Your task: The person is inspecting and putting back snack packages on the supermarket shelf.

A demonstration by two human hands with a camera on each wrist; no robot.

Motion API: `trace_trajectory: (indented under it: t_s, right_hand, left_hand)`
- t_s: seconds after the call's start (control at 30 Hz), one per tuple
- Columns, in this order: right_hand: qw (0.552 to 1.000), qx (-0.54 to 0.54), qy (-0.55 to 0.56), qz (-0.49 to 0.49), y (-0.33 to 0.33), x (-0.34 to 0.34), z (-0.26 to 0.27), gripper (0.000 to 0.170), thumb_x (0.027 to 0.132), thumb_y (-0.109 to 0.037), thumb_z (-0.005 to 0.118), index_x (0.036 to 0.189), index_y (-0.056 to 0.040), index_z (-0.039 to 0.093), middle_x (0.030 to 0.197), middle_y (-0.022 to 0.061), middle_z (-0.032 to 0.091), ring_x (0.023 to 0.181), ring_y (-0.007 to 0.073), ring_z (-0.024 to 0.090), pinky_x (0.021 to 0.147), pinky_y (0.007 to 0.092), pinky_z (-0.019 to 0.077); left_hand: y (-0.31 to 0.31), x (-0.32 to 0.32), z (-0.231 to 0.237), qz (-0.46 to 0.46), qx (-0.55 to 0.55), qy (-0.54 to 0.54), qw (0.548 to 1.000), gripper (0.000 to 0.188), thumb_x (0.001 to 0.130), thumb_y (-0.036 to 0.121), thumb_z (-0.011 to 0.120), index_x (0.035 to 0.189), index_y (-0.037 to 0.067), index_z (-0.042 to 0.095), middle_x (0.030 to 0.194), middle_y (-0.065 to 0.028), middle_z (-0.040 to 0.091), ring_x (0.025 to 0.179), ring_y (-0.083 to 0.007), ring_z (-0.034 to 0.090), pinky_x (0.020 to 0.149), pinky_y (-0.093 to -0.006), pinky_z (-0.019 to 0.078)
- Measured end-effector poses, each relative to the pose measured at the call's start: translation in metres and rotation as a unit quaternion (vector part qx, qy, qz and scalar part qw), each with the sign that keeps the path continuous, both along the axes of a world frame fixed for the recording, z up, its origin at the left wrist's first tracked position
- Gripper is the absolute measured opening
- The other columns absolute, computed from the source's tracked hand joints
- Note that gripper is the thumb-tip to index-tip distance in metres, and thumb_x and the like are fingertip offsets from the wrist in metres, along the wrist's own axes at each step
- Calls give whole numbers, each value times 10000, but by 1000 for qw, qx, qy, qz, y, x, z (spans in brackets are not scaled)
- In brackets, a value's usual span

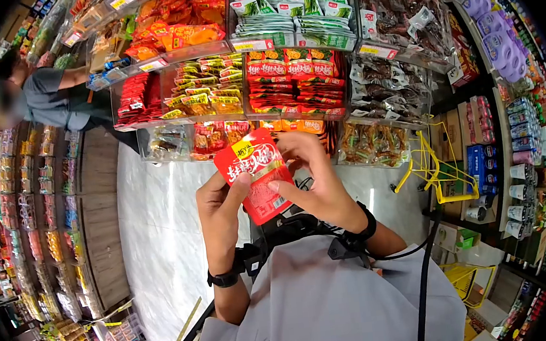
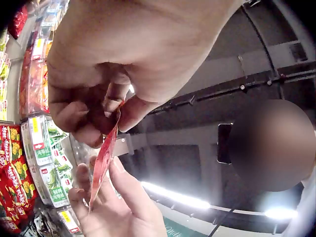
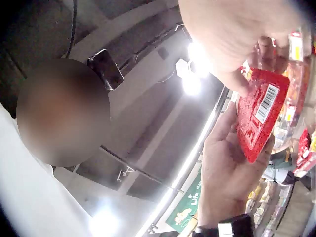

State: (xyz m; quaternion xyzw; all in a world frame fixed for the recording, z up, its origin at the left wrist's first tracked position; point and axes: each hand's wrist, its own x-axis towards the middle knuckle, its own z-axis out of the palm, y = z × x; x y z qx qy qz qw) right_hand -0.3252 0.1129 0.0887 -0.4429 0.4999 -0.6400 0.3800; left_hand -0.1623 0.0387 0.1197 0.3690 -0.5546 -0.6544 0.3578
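Observation:
A red snack packet [image 1: 259, 179] with a yellow patch and large white lettering is held up in front of the chest. My left hand [image 1: 218, 205] pinches its left edge, thumb across the front and curled fingers behind. On the opposite edge my right hand [image 1: 321, 182] grips it, with the thumb pressed on the lower front. Seen edge-on in the left wrist view, the packet [image 2: 104, 158] is thin and slightly bulged. A white barcode shows on the packet [image 3: 261, 116] in the right wrist view.
Tiered shelf bins [image 1: 293, 103] of red, green and brown snack packets stand just ahead. A yellow wire frame [image 1: 440, 171] is at the right, near shelves of drinks. Another person [image 1: 58, 92] stands at the left by the bins. A black cable [image 1: 427, 274] hangs by my right side.

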Motion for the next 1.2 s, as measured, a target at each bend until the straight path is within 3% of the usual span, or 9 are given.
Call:
trace_trajectory:
  t_s: [0.17, 0.27, 0.57, 0.67, 0.73, 0.83, 0.97, 1.07, 1.2]
  right_hand:
    - [973, -72, 217, 30, -2, -3, 9, 575, 867, -175, 695, 1375, -59, 453, 1273, 78, 509, 1153, 182, 520, 960, 333, 437]
    - [965, 63, -157, 198, 0, -3, 11, 500, 958, -222, 580, 1389, -14, 435, 1158, 88, 545, 1060, 158, 553, 908, 326, 469]
    - [968, 126, -175, 128, -6, -8, -26, 504, 970, -202, 564, 1368, 75, 430, 1080, 74, 605, 976, 108, 577, 859, 242, 477]
    - [983, 108, -124, 79, -9, -11, -26, 450, 952, -205, 590, 1301, 67, 510, 920, 68, 618, 821, 89, 561, 724, 248, 471]
    - [983, 126, 93, 93, -14, -28, -23, 306, 925, -218, 627, 1072, 50, 612, 706, 57, 545, 641, 90, 472, 572, 280, 399]
    - [982, 118, 148, 12, -29, -51, -52, 309, 896, -230, 664, 794, 29, 529, 598, 66, 433, 558, 102, 393, 510, 305, 331]
    - [972, 120, 171, -113, -45, -91, -84, 256, 881, -209, 681, 888, 42, 636, 624, 86, 512, 554, 129, 439, 522, 311, 373]
    - [947, 96, 257, -169, -63, -119, -109, 269, 852, -139, 704, 1021, 66, 664, 792, 186, 677, 680, 222, 665, 628, 330, 500]
    - [925, 100, 351, -109, -97, -127, -120, 207, 859, -116, 687, 1005, 31, 685, 956, 174, 698, 803, 305, 681, 688, 355, 528]
  left_hand:
    - [3, -2, 6, -35, 5, 32, 999, 264, 947, 130, 624, 1159, -27, 609, 939, -28, 659, 887, -94, 595, 770, -242, 479]
    - [-5, 3, 0, -92, -10, 40, 995, 255, 971, 160, 589, 1146, -26, 586, 961, -71, 658, 886, -110, 597, 752, -243, 475]
    - [-10, 4, 1, -49, -14, -17, 999, 181, 1011, 134, 491, 989, -9, 599, 745, -66, 646, 661, -114, 598, 613, -248, 463]
    - [-13, 3, 3, -18, -5, -28, 999, 200, 1015, 164, 483, 942, 5, 580, 669, -59, 610, 573, -114, 562, 567, -245, 443]
    - [-13, 4, 2, 30, -4, -35, 999, 222, 1018, 197, 476, 928, 15, 565, 619, -51, 574, 520, -113, 533, 518, -240, 408]
    - [-15, 5, 3, 44, -13, -21, 999, 214, 1013, 196, 480, 955, 8, 564, 610, -63, 560, 510, -115, 507, 498, -245, 403]
    - [-16, 13, -1, 51, -17, -34, 998, 208, 1011, 194, 485, 962, 9, 566, 612, -63, 560, 517, -113, 510, 500, -243, 402]
    - [-12, 18, -2, 64, -6, -39, 997, 198, 1008, 186, 487, 964, 10, 566, 615, -60, 558, 523, -110, 506, 504, -242, 400]
    - [-7, 28, 1, 74, 6, -46, 996, 158, 1000, 146, 490, 977, 9, 566, 636, -50, 576, 547, -105, 521, 534, -236, 381]
